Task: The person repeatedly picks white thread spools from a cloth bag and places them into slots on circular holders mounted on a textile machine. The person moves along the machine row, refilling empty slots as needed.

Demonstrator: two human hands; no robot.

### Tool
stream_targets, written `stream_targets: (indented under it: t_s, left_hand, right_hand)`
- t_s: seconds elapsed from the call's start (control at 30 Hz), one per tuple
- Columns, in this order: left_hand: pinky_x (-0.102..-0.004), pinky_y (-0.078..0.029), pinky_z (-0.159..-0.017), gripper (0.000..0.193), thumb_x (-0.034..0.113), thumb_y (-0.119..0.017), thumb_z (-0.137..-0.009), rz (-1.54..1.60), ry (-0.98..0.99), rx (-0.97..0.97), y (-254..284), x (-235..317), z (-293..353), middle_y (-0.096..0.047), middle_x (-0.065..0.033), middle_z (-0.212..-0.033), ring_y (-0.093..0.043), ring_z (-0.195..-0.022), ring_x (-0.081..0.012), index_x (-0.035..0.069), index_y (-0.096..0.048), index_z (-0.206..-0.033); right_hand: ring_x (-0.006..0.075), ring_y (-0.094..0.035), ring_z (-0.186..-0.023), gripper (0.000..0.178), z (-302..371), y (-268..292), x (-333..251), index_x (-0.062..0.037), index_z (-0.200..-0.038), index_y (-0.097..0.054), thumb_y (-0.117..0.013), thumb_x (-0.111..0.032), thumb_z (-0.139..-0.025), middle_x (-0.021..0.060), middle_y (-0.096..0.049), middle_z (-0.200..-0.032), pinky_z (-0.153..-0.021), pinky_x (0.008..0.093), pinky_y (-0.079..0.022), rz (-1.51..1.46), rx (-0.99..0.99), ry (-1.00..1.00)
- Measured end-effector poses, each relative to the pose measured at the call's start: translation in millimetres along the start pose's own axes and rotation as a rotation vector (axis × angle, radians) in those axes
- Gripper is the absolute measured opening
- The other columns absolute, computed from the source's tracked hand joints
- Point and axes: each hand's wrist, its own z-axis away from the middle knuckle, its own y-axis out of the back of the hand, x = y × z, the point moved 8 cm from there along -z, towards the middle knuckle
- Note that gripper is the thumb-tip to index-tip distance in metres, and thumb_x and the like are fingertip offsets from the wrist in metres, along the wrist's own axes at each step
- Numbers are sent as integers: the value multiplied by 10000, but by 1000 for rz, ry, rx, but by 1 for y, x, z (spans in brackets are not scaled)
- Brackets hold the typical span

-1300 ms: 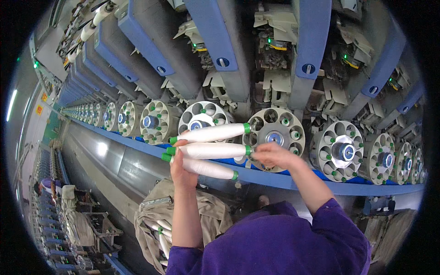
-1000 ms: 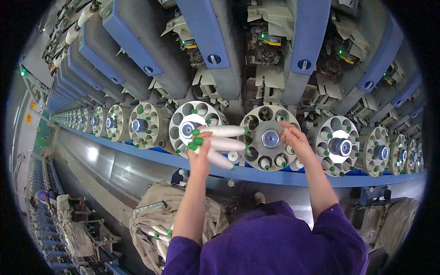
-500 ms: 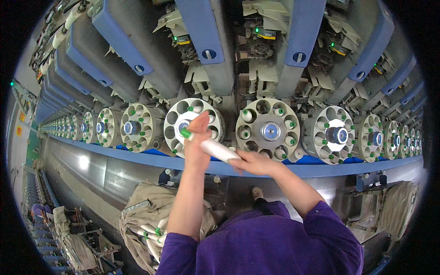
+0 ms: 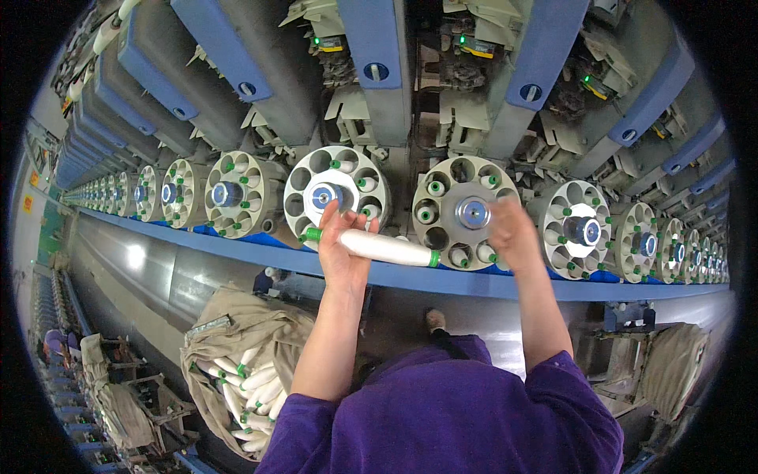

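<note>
My left hand (image 4: pixel 344 254) is closed around a yarn bobbin (image 4: pixel 388 248), a long white spindle with green ends. The bobbin lies nearly level, pointing right, in front of the lower edge of a round white magazine (image 4: pixel 298 204). That magazine has a ring of round pockets, some holding green-tipped bobbins. At the right side of the neighbouring round magazine (image 4: pixel 447 215), my right hand (image 4: pixel 515 237) is smeared by motion. Its fingers cannot be made out, and it covers part of that magazine's pockets.
More round magazines (image 4: pixel 224 194) run in a row along a blue rail (image 4: pixel 395 274). Grey and blue machine housings (image 4: pixel 377 75) rise behind them. A beige cloth sack (image 4: pixel 276 320) full of bobbins (image 4: pixel 257 379) stands at lower left. Another cloth-covered cart (image 4: pixel 671 359) is at right.
My right hand has left the bobbin's end and moved right to the neighbouring magazine. My left hand has closed around the bobbin, which now lies more level. The whole view has shifted slightly.
</note>
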Motion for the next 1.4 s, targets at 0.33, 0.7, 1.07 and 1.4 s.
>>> stream_targets:
  t_s: [0.33, 0.7, 1.07, 1.4]
  left_hand:
    - [-336, -416, -648, 210, 298, -543, -858, -9, -84, 74, 24, -19, -16, -516, -33, -719, -483, -658, -171, 88, -553, -874]
    - [-477, -244, -1027, 239, 90, -629, -679, -1485, -733, -235, -4, -96, -12, -410, -175, -1253, -312, -1207, -410, 108, -655, -916]
    - [-658, -182, -981, 47, 174, -685, -652, -1984, -891, -332, -48, -120, -26, -336, -157, -1374, -238, -1263, -437, 136, -692, -679]
    - [-483, -192, -1052, 206, 202, -660, -767, -1246, -635, -90, -29, -13, 15, -301, -231, -1385, -230, -1288, -428, 113, -603, -944]
  right_hand:
    - [126, -532, -667, 166, -7, 68, -25, -106, -836, -561, -536, -257, -903, -18, -557, -748, -661, 312, -449, 111, -66, 31]
    - [203, -600, -603, 234, 45, 15, -125, -84, -755, -472, -500, -256, -911, 56, -554, -642, -789, 496, -505, 16, -667, 248]
    - [112, -523, -667, 213, -23, -5, -40, -73, -879, -521, -454, -265, -944, 72, -611, -868, -610, 248, -433, 435, -185, 122]
    - [110, -537, -721, 162, -52, 15, -28, -50, -817, -585, -582, -203, -869, 9, -562, -764, -658, 230, -424, 953, -217, 362]
